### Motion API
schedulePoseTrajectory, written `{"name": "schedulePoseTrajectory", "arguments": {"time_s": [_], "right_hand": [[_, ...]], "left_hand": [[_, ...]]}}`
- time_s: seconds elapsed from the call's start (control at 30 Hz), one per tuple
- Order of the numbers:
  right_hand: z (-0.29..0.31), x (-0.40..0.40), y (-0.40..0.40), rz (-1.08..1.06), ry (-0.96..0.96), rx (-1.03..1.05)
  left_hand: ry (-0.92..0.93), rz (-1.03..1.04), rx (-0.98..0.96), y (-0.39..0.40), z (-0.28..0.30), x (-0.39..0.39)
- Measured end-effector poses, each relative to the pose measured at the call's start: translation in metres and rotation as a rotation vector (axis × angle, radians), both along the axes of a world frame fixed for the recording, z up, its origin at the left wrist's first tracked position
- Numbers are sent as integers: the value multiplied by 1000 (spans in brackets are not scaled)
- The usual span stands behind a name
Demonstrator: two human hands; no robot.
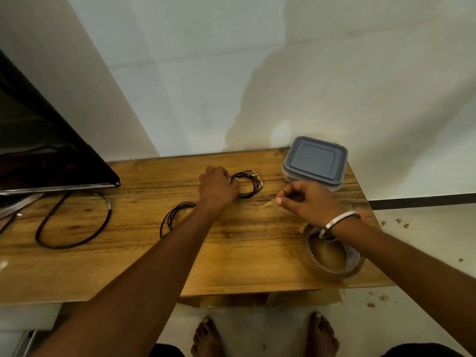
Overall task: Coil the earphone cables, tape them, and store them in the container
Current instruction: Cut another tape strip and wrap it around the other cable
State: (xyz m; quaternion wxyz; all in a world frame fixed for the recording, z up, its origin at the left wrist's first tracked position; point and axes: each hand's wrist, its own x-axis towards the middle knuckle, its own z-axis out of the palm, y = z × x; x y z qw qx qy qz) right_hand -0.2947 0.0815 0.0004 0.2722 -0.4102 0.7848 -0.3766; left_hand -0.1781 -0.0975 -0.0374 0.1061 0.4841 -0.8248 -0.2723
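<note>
A coiled black earphone cable lies on the wooden table, and my left hand grips its left side with curled fingers. My right hand pinches a short strip of clear tape between thumb and fingers, just right of that coil. A second black coil lies nearer me, partly hidden under my left forearm. The clear container with a grey lid stands shut at the back right. The roll of clear tape sits under my right wrist.
A dark flat screen leans at the left, with a thick black power cable looped in front of it. The table ends just right of the tape roll. Crumbs dot the floor at the right. My bare feet show below the table's front edge.
</note>
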Motion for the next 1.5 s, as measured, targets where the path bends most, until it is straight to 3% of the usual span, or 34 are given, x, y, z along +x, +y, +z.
{"name": "schedulePoseTrajectory", "arguments": {"time_s": [0.33,0.5,0.63,1.13,1.33,1.5], "right_hand": [[-3,1,2,61,24,-32],[-2,2,5,67,15,-40],[-2,1,4,61,23,-29],[7,7,-2,145,-12,-82],[24,10,-4,254,-40,-88],[37,13,-7,332,-16,20]], "left_hand": [[-306,-44,-63,-4,0,-23],[-331,-129,-205,3,-5,-15],[-278,-233,-277,-2,-7,-5],[-133,-435,-169,5,-8,25],[-4,-595,-72,30,23,41],[-22,-662,17,52,46,56]]}}
